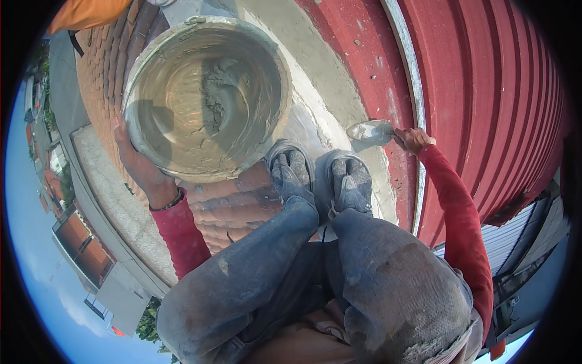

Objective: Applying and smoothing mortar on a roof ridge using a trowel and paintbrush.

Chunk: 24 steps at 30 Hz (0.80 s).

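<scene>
A large bucket [144, 142] with grey wet mortar [218, 103] in its bottom and smeared up its walls is at the upper left. My left hand [142, 164] holds the bucket from its outer left side, the fingers partly hidden by it. Out to the right, my right hand [414, 140] is closed round the handle of a mortar-smeared trowel [371, 131]. The trowel's blade lies over the edge of a grey mortar band [327, 76], which runs alongside the red metal roofing [388, 91].
My feet in dusty sandals [291, 173] stand on the ridge between clay tiles [227, 206] and the red roofing. A pale metal strip [415, 91] runs along the red sheets. At the upper left, an orange sleeve [85, 15] belongs to someone nearby. Buildings and sky show beyond the roof's left edge.
</scene>
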Motion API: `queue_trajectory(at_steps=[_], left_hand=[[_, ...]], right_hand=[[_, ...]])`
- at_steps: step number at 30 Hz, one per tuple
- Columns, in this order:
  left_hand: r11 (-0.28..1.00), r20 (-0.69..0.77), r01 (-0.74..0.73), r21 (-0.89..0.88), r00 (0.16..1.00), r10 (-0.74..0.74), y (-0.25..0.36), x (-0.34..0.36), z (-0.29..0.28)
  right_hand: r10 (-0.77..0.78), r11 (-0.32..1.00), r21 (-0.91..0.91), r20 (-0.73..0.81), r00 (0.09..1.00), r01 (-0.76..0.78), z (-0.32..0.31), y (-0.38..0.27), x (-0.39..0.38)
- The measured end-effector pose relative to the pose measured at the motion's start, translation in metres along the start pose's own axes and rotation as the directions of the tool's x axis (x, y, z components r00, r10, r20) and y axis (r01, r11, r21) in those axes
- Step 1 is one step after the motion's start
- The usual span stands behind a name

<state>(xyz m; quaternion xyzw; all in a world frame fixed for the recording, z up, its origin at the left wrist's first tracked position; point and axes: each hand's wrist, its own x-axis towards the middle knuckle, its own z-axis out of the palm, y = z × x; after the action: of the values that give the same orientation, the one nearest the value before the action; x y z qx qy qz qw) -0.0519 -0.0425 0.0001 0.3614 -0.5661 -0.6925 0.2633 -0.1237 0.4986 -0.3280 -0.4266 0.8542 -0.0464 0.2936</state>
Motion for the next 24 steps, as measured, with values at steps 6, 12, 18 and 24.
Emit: queue_trajectory(at_steps=[6, 12, 18, 24], left_hand=[[0.999, 0.032, -0.025, 0.026, 0.999, 0.025, 0.001, -0.002, 0.008], [0.998, 0.018, 0.017, 0.054, 1.000, -0.018, 0.004, -0.006, 0.013], [0.997, -0.012, 0.057, -0.053, 0.998, -0.057, 0.011, -0.014, 0.004], [0.995, 0.015, 0.005, 0.099, 1.000, -0.006, 0.001, 0.000, 0.014]], right_hand=[[0.088, 0.994, 0.080, -0.202, 0.975, -0.073, 0.012, -0.001, 0.030], [0.163, 0.986, -0.011, -0.121, 0.979, -0.166, 0.023, 0.036, -0.017], [0.020, 0.996, -0.078, -0.130, 0.991, -0.030, -0.018, 0.012, -0.003], [-0.290, 0.892, -0.409, -0.190, 0.938, 0.193, -0.076, 0.049, 0.115]])
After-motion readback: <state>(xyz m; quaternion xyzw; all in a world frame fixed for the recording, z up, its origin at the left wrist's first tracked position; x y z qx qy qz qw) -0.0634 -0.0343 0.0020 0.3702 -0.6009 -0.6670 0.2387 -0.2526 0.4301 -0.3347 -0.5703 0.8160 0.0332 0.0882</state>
